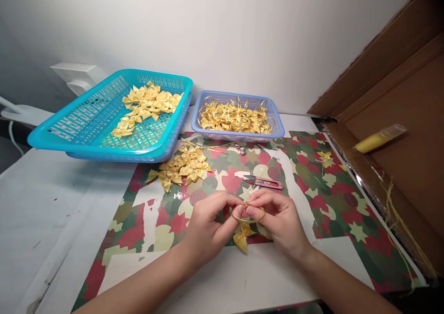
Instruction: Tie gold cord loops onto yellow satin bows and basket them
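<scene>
The left hand (208, 226) and right hand (279, 217) meet close to the bench's (52, 203) front edge. Each pinches a thin gold loop (248, 222) between thumb and forefinger, the left on its left side, the right on its top and right. A yellow bow (242, 238) hangs from the loop's underside. The loop seems to be held just clear of the bench so that the bow dangles free and both sets of fingertips can reach the join. Under the hands lies a patterned mat (329, 198). Just behind them on it are red snips (265, 182), likely left there for a quick reach. Farther back and to the left is a loose pile (183, 166) of bows. At the back edge a small basket (239, 136) holds bows mixed with gold wire loops. Beside it, toward the back left corner, a teal tray (52, 138) stacked on another holds plain bows only, so the two kinds appear to be kept apart. Along the right edge stands an open cardboard box (398, 96) with a yellow tube (379, 138) lying in it.
</scene>
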`<action>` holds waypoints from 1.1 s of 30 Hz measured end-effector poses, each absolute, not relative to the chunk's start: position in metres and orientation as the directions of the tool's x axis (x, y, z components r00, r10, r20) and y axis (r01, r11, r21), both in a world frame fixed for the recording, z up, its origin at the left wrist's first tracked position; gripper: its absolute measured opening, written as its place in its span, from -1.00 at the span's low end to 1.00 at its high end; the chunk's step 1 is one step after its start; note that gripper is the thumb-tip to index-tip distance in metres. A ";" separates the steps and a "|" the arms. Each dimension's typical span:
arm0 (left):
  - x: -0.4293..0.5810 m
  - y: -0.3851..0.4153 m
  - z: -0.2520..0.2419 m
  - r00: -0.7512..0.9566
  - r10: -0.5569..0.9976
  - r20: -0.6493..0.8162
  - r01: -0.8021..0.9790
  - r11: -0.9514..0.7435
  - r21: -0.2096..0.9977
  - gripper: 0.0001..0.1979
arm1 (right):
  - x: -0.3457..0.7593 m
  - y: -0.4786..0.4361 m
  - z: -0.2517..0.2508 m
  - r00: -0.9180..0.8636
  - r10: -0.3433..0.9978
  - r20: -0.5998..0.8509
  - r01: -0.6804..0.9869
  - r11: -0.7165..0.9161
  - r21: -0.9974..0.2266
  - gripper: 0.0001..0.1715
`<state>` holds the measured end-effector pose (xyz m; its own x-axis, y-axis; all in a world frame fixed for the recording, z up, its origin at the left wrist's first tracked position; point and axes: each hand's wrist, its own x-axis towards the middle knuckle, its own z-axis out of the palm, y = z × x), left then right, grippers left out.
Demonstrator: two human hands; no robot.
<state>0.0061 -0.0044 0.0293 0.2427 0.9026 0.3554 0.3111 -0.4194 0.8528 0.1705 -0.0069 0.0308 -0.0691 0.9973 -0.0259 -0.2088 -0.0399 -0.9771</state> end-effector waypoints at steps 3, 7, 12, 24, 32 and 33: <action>0.007 -0.005 0.030 0.245 0.905 0.347 0.293 -0.411 0.863 -0.88 | 0.171 -0.007 0.030 -0.069 0.997 -0.030 -0.206 -0.043 -0.978 -0.89; 0.007 -0.004 0.031 0.255 0.913 0.320 0.246 -0.381 0.891 -0.87 | 0.171 -0.008 0.029 -0.074 0.997 -0.016 -0.217 -0.032 -0.976 -0.88; 0.007 -0.003 0.030 0.265 0.927 0.266 0.216 -0.326 0.921 -0.89 | 0.171 -0.007 0.028 -0.059 0.998 -0.033 -0.230 -0.045 -0.972 -0.88; -0.001 0.003 0.024 0.312 0.674 0.670 0.372 -0.735 0.566 -0.82 | 0.173 -0.008 0.027 -0.159 0.932 -0.327 -0.386 -0.364 -0.848 -0.75; -0.005 0.005 0.029 0.367 0.612 0.701 0.386 -0.785 0.484 -0.84 | 0.174 -0.006 0.031 -0.232 0.864 -0.448 -0.420 -0.504 -0.754 -0.67; -0.005 0.005 0.029 0.373 0.613 0.697 0.392 -0.785 0.480 -0.84 | 0.174 -0.007 0.031 -0.227 0.869 -0.439 -0.417 -0.495 -0.762 -0.68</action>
